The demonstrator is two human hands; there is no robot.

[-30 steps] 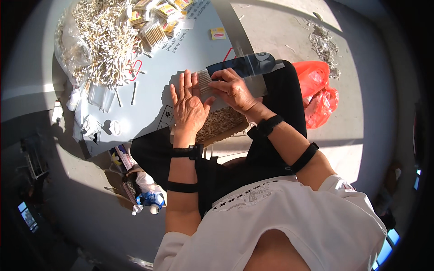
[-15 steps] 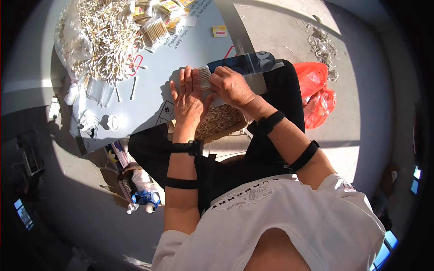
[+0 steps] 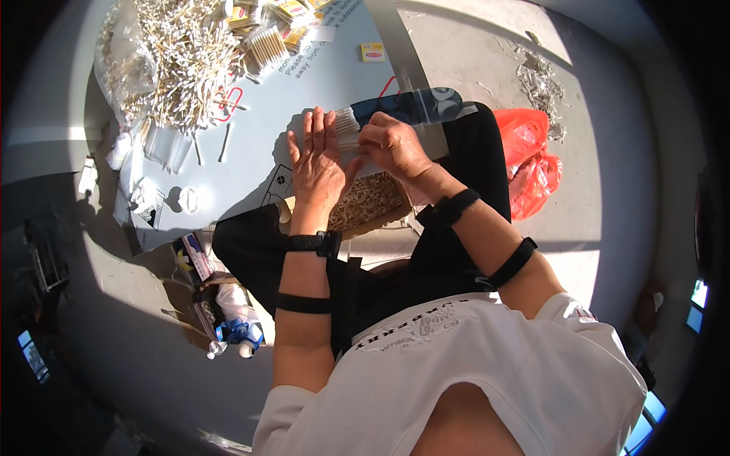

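Observation:
A short row of cotton swabs (image 3: 347,120) lies side by side on the grey table between my two hands. My left hand (image 3: 315,163) rests flat on the left of the row, fingers stretched out and thumb toward the right hand. On the row's right side my right hand (image 3: 395,154) is closed, fingertips pinched together against the swabs' near end. What sits inside that pinch is hidden. Below both hands, an open cardboard box (image 3: 372,204) full of swabs stands near my lap.
A large heap of loose swabs (image 3: 179,64) covers the table's far left. Beside it lie a swab bundle (image 3: 268,49), clear plastic bags (image 3: 167,148) and a yellow packet (image 3: 372,52). White tape roll (image 3: 188,200) sits near left. A red plastic bag (image 3: 525,163) is on the right.
My right hand has shifted very slightly at the row's right side. The left hand stays flat in nearly the same place, and more of the swab row shows between the hands.

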